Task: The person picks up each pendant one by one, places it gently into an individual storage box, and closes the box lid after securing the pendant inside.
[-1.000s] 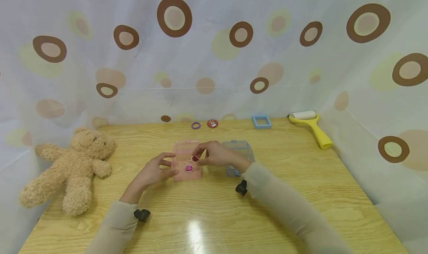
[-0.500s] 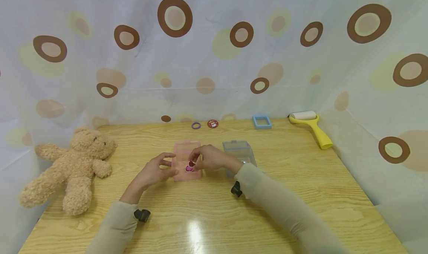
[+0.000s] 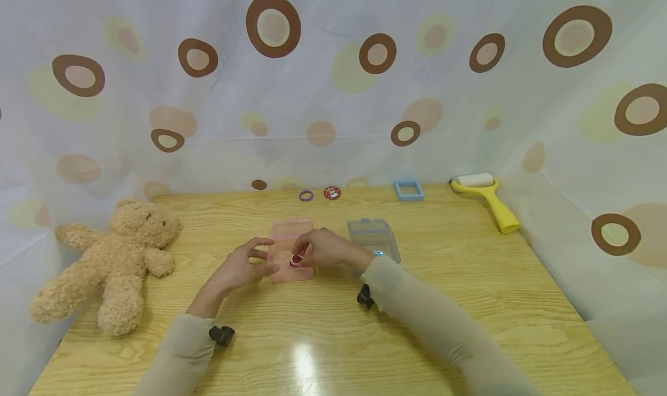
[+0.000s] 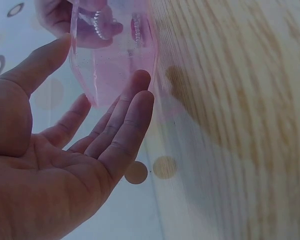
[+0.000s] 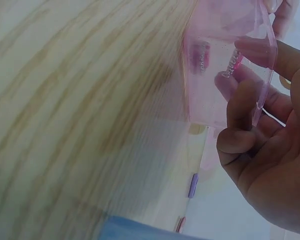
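Nearest, two pale sleeves on a glossy wood-grain table [image 3: 323,349]. Left hand [image 3: 237,268], fingers straight and relaxed, fingertips [image 4: 140,80] resting against the left side of a translucent pink plastic box [image 3: 289,234] at table centre. Right hand [image 3: 323,248] just right of it, fingers curled, pinching a small red-and-white round piece [image 3: 296,260] over the box's near end; a second such piece visible through the pink wall in the wrist views. Just beside, partly hidden behind the right wrist, a clear bluish box [image 3: 371,234]. Off left, a fuzzy tan teddy bear [image 3: 112,257] lying on its back. Along the far edge, a purple ring [image 3: 305,195], a red round badge [image 3: 332,193], a blue square frame [image 3: 409,190], a yellow-handled lint roller [image 3: 487,196]. Behind, a sheer curtain [image 3: 333,83] printed with brown circles.
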`<state>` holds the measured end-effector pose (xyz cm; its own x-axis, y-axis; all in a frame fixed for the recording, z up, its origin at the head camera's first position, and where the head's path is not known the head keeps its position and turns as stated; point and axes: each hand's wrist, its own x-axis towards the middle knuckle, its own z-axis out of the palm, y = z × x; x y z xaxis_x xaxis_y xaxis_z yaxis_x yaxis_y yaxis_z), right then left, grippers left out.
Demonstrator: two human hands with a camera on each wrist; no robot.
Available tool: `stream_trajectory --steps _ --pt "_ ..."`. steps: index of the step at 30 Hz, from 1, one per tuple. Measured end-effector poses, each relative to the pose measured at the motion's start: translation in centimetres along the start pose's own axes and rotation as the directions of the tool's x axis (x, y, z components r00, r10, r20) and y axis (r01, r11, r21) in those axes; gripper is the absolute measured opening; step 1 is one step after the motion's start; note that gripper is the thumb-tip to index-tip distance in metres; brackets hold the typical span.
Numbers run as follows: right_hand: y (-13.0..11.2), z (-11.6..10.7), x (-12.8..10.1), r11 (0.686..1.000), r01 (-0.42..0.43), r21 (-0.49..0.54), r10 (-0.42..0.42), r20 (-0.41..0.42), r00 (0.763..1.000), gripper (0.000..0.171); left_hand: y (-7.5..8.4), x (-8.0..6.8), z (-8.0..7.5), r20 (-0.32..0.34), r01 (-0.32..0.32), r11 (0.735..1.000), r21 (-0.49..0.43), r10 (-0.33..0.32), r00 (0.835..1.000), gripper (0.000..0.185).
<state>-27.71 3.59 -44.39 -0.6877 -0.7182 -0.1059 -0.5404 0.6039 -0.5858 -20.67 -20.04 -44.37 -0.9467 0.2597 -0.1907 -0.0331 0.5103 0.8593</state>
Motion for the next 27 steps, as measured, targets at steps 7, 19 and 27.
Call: stream_trajectory --steps 7,19,27 --pt "-0.05 0.17 0.09 1.0 -0.009 -0.024 0.009 0.004 1.0 0.02 0.03 -0.08 0.05 0.001 -0.001 1.0 0.009 0.001 1.0 0.069" --pt "0.01 0.06 -0.28 1.0 0.006 0.016 -0.006 0.006 1.0 0.024 0.14 -0.11 0.11 -0.002 0.012 1.0 0.003 -0.012 1.0 0.066" --pt "-0.04 -0.58 -0.71 0.997 0.051 0.058 -0.049 -0.043 0.998 0.023 0.17 -0.1 0.09 -0.003 0.005 1.0 0.007 -0.005 1.0 0.067"
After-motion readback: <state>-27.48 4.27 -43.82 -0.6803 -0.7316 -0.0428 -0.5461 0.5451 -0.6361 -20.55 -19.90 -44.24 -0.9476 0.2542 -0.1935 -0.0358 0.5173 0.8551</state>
